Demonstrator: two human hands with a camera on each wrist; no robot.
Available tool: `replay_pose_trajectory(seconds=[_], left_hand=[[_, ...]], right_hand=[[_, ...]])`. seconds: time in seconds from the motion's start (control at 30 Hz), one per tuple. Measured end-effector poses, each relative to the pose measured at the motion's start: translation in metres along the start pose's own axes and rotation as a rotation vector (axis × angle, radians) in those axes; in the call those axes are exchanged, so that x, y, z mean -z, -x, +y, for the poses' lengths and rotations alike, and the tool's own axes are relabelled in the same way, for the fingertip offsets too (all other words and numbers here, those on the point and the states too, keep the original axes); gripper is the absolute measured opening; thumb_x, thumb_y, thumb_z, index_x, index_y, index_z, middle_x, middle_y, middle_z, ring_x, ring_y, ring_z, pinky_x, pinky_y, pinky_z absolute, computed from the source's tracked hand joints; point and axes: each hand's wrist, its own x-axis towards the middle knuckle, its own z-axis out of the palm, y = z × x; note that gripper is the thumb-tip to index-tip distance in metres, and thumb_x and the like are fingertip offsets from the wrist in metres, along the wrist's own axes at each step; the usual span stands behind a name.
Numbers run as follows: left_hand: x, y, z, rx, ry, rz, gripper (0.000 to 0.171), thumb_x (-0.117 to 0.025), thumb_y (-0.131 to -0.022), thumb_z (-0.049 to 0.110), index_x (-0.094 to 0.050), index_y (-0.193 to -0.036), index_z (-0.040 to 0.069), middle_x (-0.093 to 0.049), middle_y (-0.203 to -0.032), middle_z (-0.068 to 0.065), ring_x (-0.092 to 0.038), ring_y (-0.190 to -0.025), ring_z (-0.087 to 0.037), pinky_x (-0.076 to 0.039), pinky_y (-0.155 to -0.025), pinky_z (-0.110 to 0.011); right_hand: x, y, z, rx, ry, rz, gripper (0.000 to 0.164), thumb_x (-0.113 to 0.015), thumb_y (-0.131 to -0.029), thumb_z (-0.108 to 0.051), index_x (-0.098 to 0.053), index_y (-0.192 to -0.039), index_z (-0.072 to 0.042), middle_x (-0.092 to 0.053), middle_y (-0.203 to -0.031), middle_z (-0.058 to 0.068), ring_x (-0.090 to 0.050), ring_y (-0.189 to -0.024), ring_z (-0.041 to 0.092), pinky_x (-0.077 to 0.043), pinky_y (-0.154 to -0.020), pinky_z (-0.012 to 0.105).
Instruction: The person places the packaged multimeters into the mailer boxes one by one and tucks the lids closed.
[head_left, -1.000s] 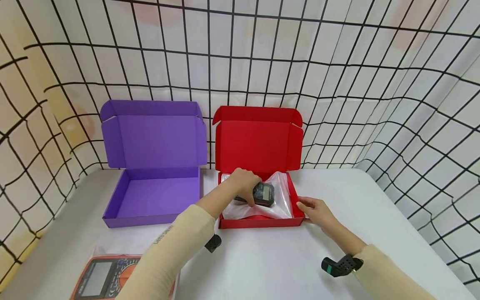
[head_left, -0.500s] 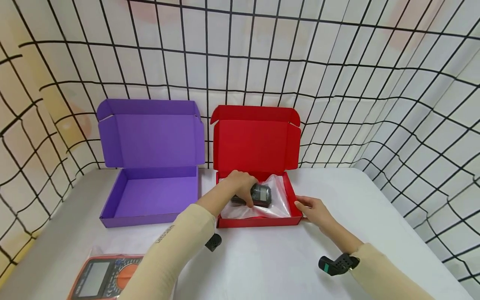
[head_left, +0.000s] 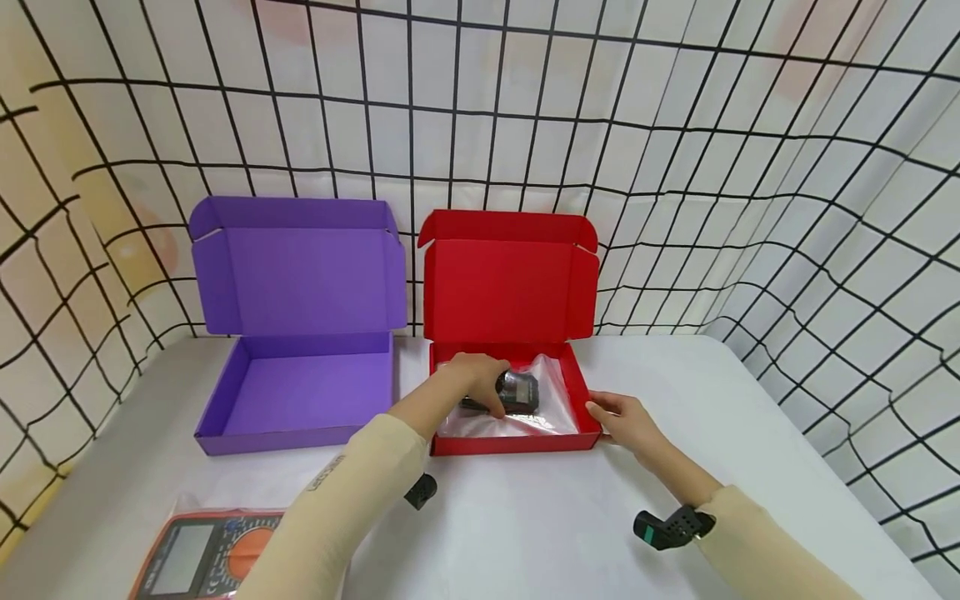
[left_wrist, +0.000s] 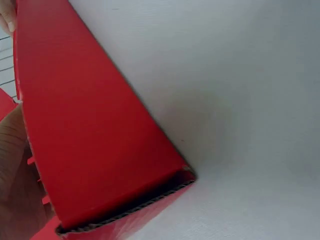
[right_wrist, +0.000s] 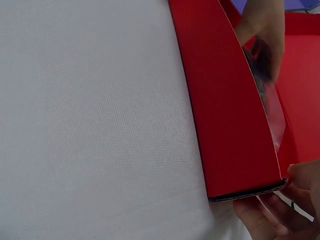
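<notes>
My left hand (head_left: 480,382) grips a black handheld device with a small grey display (head_left: 521,392), wrapped in a clear plastic bag (head_left: 553,392), low inside the open red box (head_left: 517,445). The hand covers the device's left part. At the box's right wall, my right hand (head_left: 624,421) holds the rim, thumb at the top and fingers outside, as the right wrist view shows at the box corner (right_wrist: 250,192). In the left wrist view the red front wall (left_wrist: 95,120) hides most of my left hand (left_wrist: 12,155).
Left of the red box stands an open purple box (head_left: 300,437), its lid upright. An orange-rimmed multimeter (head_left: 198,554) in clear plastic lies at the white table's (head_left: 540,525) front left, partly behind my left sleeve. Black wire grid (head_left: 525,112) encloses the back and sides.
My left hand has sunk slightly into the red box with the bagged device. The right hand keeps its hold on the box wall. The whole head view has shifted a little.
</notes>
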Motion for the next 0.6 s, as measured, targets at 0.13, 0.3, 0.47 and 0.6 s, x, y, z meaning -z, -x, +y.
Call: replay_pose_trajectory(seconds=[0.13,0.3,0.47,0.6], left_hand=[[-0.004,0.002,-0.001,0.015,0.038,0.008,0.079,-0.074,-0.071,0.042,-0.037,-0.14,0.027,-0.051,-0.128,-0.001,-0.046,-0.11,-0.018,-0.038,-0.095,-0.042],[-0.009,0.005,0.0,0.02,0.071,0.036,0.092,-0.075,-0.072,0.04,-0.023,-0.147,0.026,-0.034,-0.147,-0.005,-0.032,-0.132,-0.025,-0.027,-0.107,-0.048],[-0.012,0.015,0.003,0.002,0.094,0.117,0.094,-0.074,-0.072,0.041,-0.023,-0.147,0.017,-0.031,-0.148,-0.01,-0.027,-0.136,-0.029,-0.017,-0.112,-0.045],[-0.01,0.027,0.002,0.024,0.104,0.18,0.087,-0.07,-0.074,0.043,-0.029,-0.145,0.013,-0.034,-0.147,-0.012,-0.027,-0.137,-0.029,-0.013,-0.113,-0.046]], right_hand=[[0.0,0.001,0.0,0.002,0.002,-0.002,0.05,-0.05,-0.095,-0.02,-0.036,-0.138,0.003,-0.042,-0.134,0.026,-0.047,-0.117,0.039,-0.052,-0.081,0.04],[0.0,0.001,0.0,-0.006,0.007,0.005,0.05,-0.05,-0.095,-0.02,-0.037,-0.138,0.003,-0.042,-0.134,0.026,-0.047,-0.117,0.039,-0.052,-0.081,0.04],[0.001,0.0,-0.001,0.001,0.019,0.006,0.048,-0.049,-0.096,-0.019,-0.038,-0.137,0.004,-0.043,-0.133,0.027,-0.047,-0.117,0.04,-0.053,-0.08,0.04],[0.001,0.0,-0.001,0.003,0.013,0.0,0.048,-0.049,-0.096,-0.019,-0.038,-0.137,0.004,-0.042,-0.134,0.027,-0.046,-0.117,0.04,-0.053,-0.08,0.04]])
